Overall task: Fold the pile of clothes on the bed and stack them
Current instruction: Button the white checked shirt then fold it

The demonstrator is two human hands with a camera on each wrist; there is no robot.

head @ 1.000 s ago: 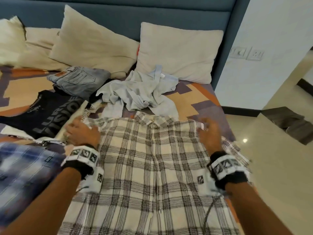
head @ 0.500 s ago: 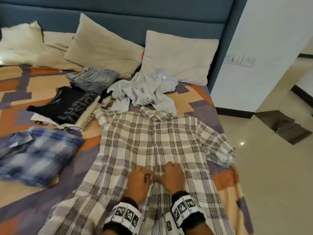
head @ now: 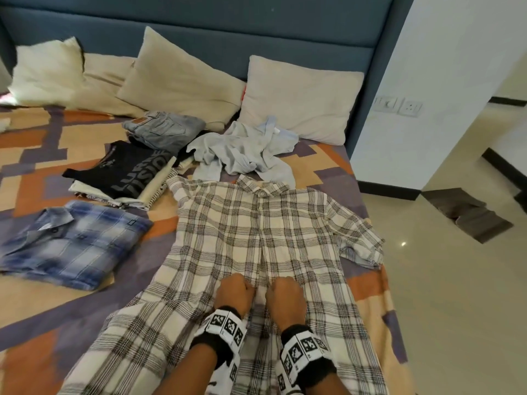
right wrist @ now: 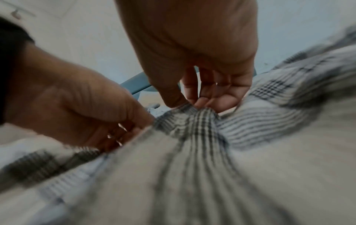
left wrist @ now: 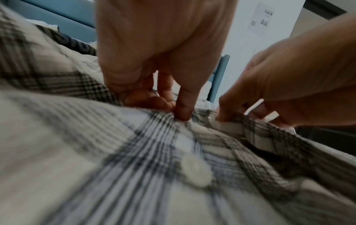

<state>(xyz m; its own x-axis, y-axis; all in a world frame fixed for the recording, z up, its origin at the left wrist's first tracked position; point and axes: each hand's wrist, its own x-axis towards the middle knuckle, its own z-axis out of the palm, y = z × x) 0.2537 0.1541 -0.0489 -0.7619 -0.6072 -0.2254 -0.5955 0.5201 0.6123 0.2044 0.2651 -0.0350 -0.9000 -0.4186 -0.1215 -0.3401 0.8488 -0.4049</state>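
Observation:
A cream and grey plaid shirt [head: 256,238] lies spread front-up across the bed, collar toward the pillows. My left hand [head: 234,292] and right hand [head: 285,296] sit side by side at its button placket, low on the front. The left wrist view shows my left hand [left wrist: 173,109] pinching the placket edge above a white button [left wrist: 196,171]. My right hand [right wrist: 200,103] pinches a bunched fold of the plaid shirt [right wrist: 192,152] in the right wrist view. A crumpled pale blue shirt [head: 245,152] lies unfolded beyond the collar.
On the left lie a folded blue plaid shirt [head: 74,243], a stack topped by a black printed tee [head: 125,169] and folded grey jeans [head: 162,126]. Pillows [head: 299,98] lean on the blue headboard. The bed edge and tiled floor [head: 456,295] are to the right.
Both hands left the shirt's shoulders and came together at the placket low on its front, where they now pinch the cloth. The head view pulled back, showing more of the bed.

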